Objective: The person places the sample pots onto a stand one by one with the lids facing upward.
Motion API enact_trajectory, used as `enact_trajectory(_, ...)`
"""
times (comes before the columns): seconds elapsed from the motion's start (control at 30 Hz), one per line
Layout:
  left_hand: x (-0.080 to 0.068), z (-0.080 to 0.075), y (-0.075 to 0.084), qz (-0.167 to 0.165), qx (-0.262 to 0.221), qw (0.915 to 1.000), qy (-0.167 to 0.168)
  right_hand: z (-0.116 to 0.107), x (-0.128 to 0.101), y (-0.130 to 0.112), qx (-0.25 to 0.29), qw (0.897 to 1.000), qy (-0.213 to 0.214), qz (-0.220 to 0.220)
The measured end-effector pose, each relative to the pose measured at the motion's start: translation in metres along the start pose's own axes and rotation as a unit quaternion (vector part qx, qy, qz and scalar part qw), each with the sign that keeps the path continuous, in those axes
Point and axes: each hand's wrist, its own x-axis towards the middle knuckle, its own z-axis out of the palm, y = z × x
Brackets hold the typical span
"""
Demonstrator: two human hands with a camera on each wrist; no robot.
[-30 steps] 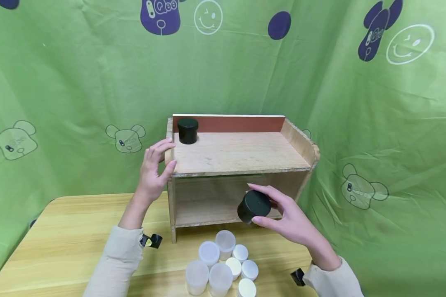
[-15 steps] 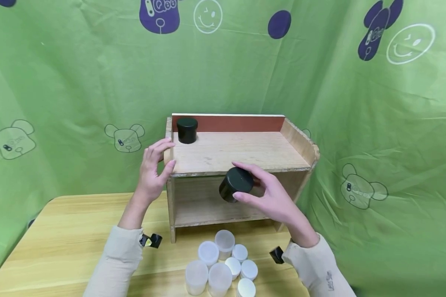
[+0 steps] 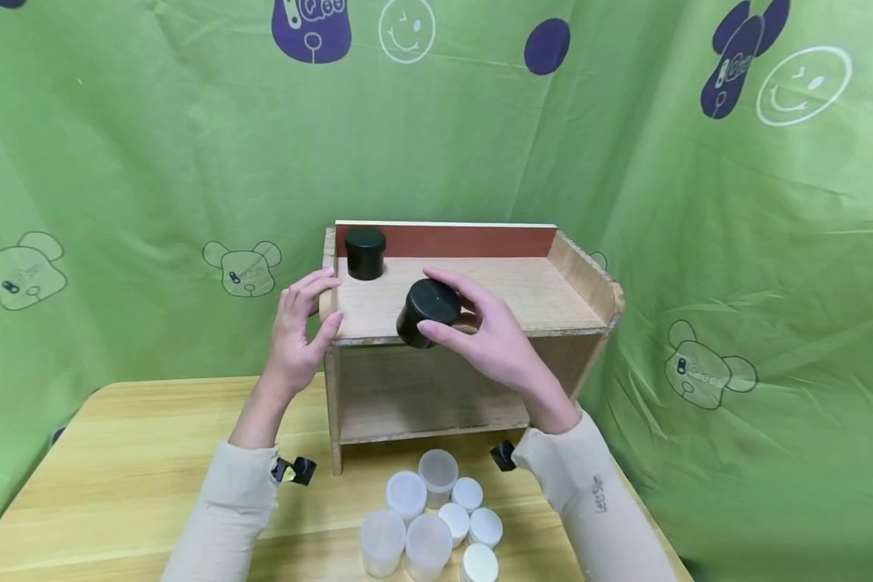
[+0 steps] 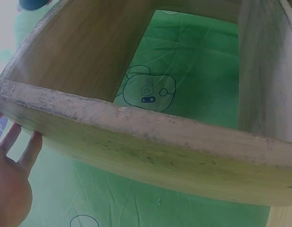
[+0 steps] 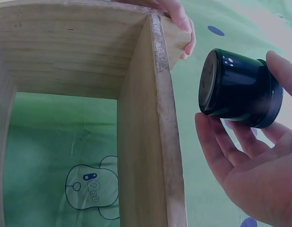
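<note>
A black lidded jar [image 3: 431,311] is held by my right hand [image 3: 491,335], thumb on the near side and fingers on the far side. It tilts over the front edge of the upper board of a small wooden shelf [image 3: 495,299]. In the right wrist view the jar [image 5: 240,87] shows its base turned toward the shelf, fingers [image 5: 221,146] beneath it. My left hand [image 3: 297,335] grips the shelf's left side panel, thumb at the front corner and fingers over the edge. A second black jar [image 3: 365,255] stands upright in the back left corner of the upper board.
Several translucent lidded containers [image 3: 381,541] and smaller white-lidded jars [image 3: 486,527] stand grouped on the wooden table [image 3: 131,469] before the shelf. A raised back rail [image 3: 466,240] and side panels bound the top board. Green patterned cloth [image 3: 153,162] hangs behind and at the right.
My right hand has carried the black jar up and to the left, from before the lower compartment to the front edge of the upper board. The left hand has stayed on the side panel.
</note>
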Motion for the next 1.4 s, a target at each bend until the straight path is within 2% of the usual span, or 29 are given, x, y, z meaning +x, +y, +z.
enact_trajectory(0.3, 0.000, 0.000, -0.001, 0.006, 0.003, 1.0000, 0.001, 0.012, 0.030, -0.002, -0.029, 0.999, 0.021, -0.011)
enact_trajectory(0.57, 0.001, -0.001, -0.001, 0.006, 0.006, 1.0000, 0.003, 0.027, 0.057, -0.002, -0.013, 0.999, 0.038, -0.014)
enact_trajectory(0.77, -0.002, 0.000, -0.001, -0.001, 0.007, 1.0000, -0.003, 0.038, 0.067, 0.001, 0.012, 0.999, 0.048, 0.001)
enact_trajectory(1.07, 0.000, -0.001, -0.001, 0.008, 0.011, 0.9999, 0.000, 0.049, 0.085, 0.006, -0.006, 0.998, 0.068, -0.014)
enact_trajectory(1.4, 0.000, -0.001, -0.001, 0.007, 0.012, 0.9999, 0.000, 0.057, 0.092, 0.009, -0.039, 0.996, 0.079, 0.012)
